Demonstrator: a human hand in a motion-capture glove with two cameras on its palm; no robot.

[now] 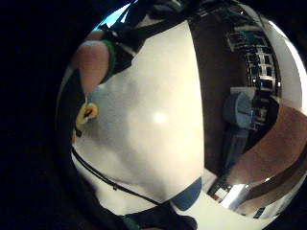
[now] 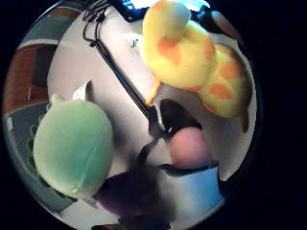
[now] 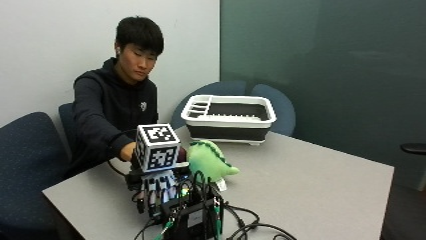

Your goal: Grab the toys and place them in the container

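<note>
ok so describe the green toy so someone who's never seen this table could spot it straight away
Start at the grey table and find the white-rimmed container at its far edge. In front of it, near the person's gloved right hand, lies the green plush toy. It is plain pale green with a rounded body, unlike the yellow toy with orange spots beside it.

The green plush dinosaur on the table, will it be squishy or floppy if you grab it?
The green plush dinosaur looks stuffed and rounded, so probably squishy and light. Its fabric should not slip much. Lying on the grey table, it seems unlikely to roll far.
</note>
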